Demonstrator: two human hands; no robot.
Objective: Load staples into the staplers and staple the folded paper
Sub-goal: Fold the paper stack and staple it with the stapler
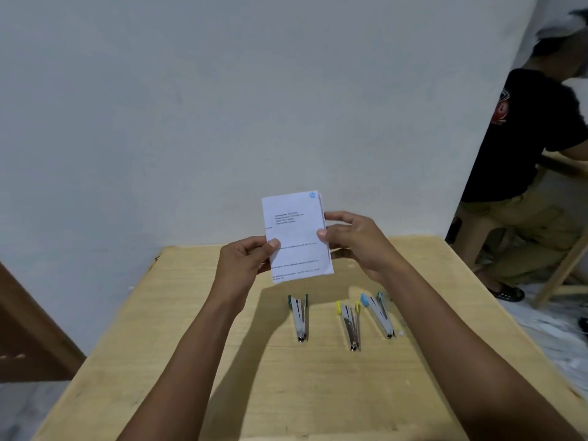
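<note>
I hold a folded white printed paper [296, 237] upright above the wooden table [197, 329]. My left hand [245, 259] pinches its left edge and my right hand [353, 240] grips its right edge. Three staplers lie on the table below the paper, each hinged apart: a green-tipped stapler [299, 316] on the left, a yellow-tipped stapler [350, 324] in the middle, and a blue-tipped stapler [378, 313] on the right. A tiny white piece [401, 333] lies beside the blue one.
A white wall rises right behind the table's far edge. A person in a black shirt [525, 148] sits on a stool at the right, beside another wooden table. A brown door or panel [28, 338] is at the lower left.
</note>
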